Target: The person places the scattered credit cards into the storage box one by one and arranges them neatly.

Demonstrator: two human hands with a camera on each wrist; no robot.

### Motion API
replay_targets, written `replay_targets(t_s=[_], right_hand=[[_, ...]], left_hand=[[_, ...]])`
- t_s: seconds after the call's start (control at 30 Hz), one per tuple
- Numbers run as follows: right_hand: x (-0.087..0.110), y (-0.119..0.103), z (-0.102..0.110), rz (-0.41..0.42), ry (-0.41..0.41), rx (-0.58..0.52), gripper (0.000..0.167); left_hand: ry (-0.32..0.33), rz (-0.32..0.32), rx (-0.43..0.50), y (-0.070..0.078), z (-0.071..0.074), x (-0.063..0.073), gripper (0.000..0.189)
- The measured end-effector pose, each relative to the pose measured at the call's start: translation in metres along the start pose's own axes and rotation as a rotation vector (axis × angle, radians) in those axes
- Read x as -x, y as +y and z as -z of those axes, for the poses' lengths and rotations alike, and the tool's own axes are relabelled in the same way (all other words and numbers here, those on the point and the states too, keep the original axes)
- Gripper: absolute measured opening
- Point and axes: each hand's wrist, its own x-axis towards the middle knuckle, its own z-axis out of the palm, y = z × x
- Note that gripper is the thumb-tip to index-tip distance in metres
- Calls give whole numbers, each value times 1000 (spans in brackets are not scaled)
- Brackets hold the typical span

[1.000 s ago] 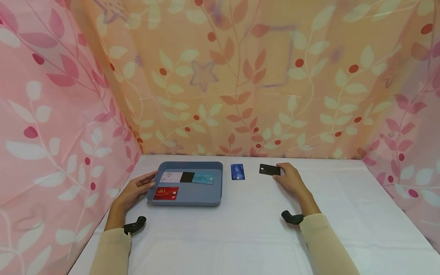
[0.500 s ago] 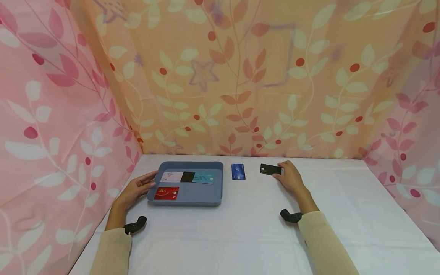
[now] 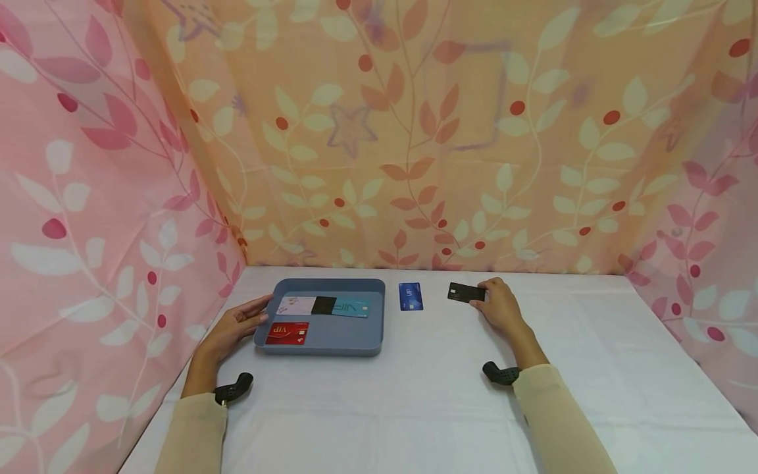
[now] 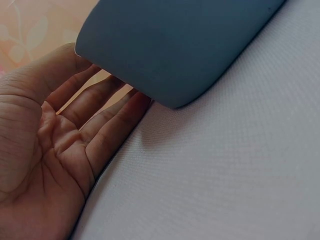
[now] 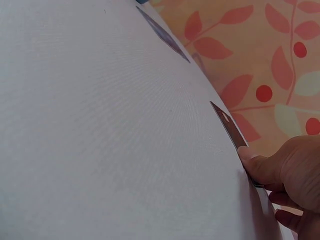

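Note:
My right hand (image 3: 501,305) pinches a black card (image 3: 464,291) by its right end, thumb on the near edge, low over the white cloth. In the right wrist view the same black card (image 5: 228,124) shows edge-on beside the thumb. At the left, my left hand (image 3: 235,327) rests with extended fingers against the left side of a blue-grey tray (image 3: 331,351); the left wrist view has the fingertips behind the tray's wall (image 4: 165,55). Inside the tray lie a red VIP card (image 3: 287,333), a pale pink card (image 3: 295,305), a black piece (image 3: 322,305) and a teal card (image 3: 351,307).
A blue card (image 3: 410,297) lies on the cloth between the tray and the right hand. White cloth (image 3: 379,415) covers the table, and floral curtains (image 3: 408,131) enclose it at the back and both sides. Each wrist wears a small black camera (image 3: 501,373).
Over the last second the right hand and the black card shift very slightly in view. The left hand, tray and other cards stay in place.

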Motion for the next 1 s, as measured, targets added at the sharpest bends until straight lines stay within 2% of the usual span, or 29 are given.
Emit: replay_targets(t_s=[0.33, 0.67, 0.83, 1.0], right_hand=[[2, 0, 0, -41, 35, -144, 52], [2, -4, 2, -78, 24, -160, 54], [2, -2, 3, -72, 39, -168, 51], [1, 1, 4, -78, 74, -211, 40]], left_hand=[[-2, 1, 0, 0, 2, 0, 60], [1, -11, -14, -2, 1, 0, 58], [-4, -9, -1, 0, 0, 0, 59], [0, -3, -1, -1, 1, -1, 59]])
